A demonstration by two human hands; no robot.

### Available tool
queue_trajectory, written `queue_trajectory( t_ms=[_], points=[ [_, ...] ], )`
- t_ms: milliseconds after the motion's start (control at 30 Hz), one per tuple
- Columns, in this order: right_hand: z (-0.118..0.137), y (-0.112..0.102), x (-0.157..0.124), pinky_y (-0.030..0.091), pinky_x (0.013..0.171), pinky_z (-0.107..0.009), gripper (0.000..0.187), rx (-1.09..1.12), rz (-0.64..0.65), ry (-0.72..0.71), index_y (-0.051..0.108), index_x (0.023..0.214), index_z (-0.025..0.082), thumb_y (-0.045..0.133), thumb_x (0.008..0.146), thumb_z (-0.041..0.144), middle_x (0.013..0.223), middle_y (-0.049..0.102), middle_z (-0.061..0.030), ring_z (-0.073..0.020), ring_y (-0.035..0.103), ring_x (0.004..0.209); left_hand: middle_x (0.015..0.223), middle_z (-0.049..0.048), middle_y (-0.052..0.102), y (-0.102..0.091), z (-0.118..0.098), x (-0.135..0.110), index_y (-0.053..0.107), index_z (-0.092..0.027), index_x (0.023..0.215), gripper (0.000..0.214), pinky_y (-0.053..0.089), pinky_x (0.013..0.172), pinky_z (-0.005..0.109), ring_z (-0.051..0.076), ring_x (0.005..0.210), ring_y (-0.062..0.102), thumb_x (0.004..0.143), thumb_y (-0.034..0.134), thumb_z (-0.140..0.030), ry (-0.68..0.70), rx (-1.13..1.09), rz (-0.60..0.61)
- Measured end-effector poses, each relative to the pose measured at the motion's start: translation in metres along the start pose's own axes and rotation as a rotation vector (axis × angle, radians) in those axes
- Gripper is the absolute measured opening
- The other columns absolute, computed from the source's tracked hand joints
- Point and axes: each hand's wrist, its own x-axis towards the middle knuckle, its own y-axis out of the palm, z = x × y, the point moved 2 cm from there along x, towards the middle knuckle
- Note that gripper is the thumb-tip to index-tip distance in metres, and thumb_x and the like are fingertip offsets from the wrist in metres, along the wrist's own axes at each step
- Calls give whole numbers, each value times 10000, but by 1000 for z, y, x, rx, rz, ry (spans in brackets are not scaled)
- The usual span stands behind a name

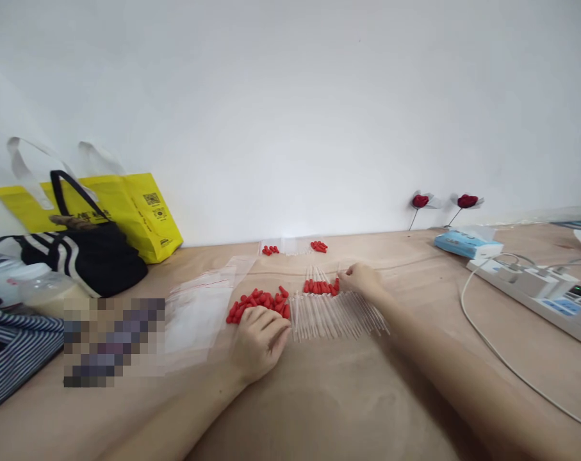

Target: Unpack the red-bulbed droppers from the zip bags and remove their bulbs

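My left hand (262,339) rests with curled fingers at the lower right edge of a loose pile of small red bulb-shaped pieces (256,301); what its fingers hold, if anything, is hidden. Beside that hand, many thin clear sticks (328,314) lie spread side by side. Just beyond them is a row of red-tipped clear sticks (319,287), their bare ends pointing away from me. At the right end of this row, my right hand (362,279) has thumb and fingers pinched together on a clear stick with a red piece.
Clear plastic bags (196,314) lie left of the red pile. Near the wall, another bag (290,246) holds red-tipped sticks. Yellow and black bags (102,262) stand left. Rightward are two flowers (467,202), a tissue pack (467,244) and a power strip (540,288) with a cable.
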Motion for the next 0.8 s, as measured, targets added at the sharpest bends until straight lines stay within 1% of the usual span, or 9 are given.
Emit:
queue_trajectory(
  t_ms=[100, 200, 300, 400, 500, 567, 667, 733, 800],
  points=[
    [6, 8, 18, 363, 498, -255, 237, -7, 86, 20, 650, 594, 149, 534, 670, 341, 628, 647, -104, -203, 604, 600, 709, 6, 628, 2, -2, 1, 603, -211, 727, 159, 352, 707, 307, 148, 711, 502, 801, 463, -203, 39, -36, 41],
    [10, 15, 24, 369, 475, -249, 146, -12, 160, 25, 625, 515, 147, 596, 598, 263, 553, 627, -83, -190, 591, 530, 701, 5, 621, 2, -1, 2, 593, -203, 726, 148, 353, 717, 304, 147, 714, 495, 802, 467, -190, 46, -44, 47],
    [13, 13, 25, 384, 507, -255, 140, -17, 179, 23, 614, 510, 146, 591, 616, 234, 519, 613, -78, -188, 591, 525, 693, 5, 615, 3, 0, 1, 587, -195, 722, 142, 354, 717, 304, 144, 708, 487, 803, 471, -180, 73, -56, 22],
    [17, 1, 18, 390, 616, -295, 210, -24, 100, 2, 629, 648, 126, 498, 734, 265, 629, 641, -115, -220, 612, 648, 694, 7, 614, 4, 0, -1, 591, -192, 722, 140, 356, 720, 312, 144, 707, 484, 803, 476, -185, 97, -63, -15],
    [15, -9, -5, 337, 759, -359, 254, -23, -27, -65, 581, 879, 131, 374, 835, 272, 830, 647, -125, -234, 584, 822, 695, 9, 616, 5, 1, -1, 602, -193, 730, 149, 363, 733, 319, 145, 710, 488, 804, 474, -188, 118, -41, -36],
    [10, -10, -30, 260, 845, -378, 220, -18, -114, -174, 537, 919, 167, 354, 860, 273, 875, 639, -83, -212, 548, 882, 745, 18, 632, 4, -1, -1, 619, -199, 779, 140, 371, 757, 329, 154, 746, 501, 800, 481, -188, 145, -1, -69],
    [0, -2, -72, 204, 859, -382, 208, 8, -355, -632, 522, 791, 183, 359, 874, 281, 773, 632, -43, -183, 520, 795, 939, 36, 646, 5, -8, 1, 616, -219, 955, 205, 350, 863, 372, 186, 900, 515, 785, 507, -183, 240, 113, -146],
    [-7, 7, -94, 203, 850, -364, 194, 52, -423, -810, 517, 760, 189, 379, 873, 266, 722, 619, -19, -162, 501, 753, 1060, 43, 619, 8, -16, 4, 580, -217, 1059, 283, 298, 938, 401, 203, 1004, 493, 791, 498, -178, 316, 198, -166],
    [-9, 14, -106, 204, 850, -354, 196, 105, -445, -907, 517, 740, 186, 392, 872, 259, 677, 603, -3, -143, 488, 709, 1101, 46, 604, 13, -24, 7, 562, -198, 1092, 301, 259, 969, 421, 208, 1036, 484, 805, 473, -169, 354, 257, -166]
  ],
)
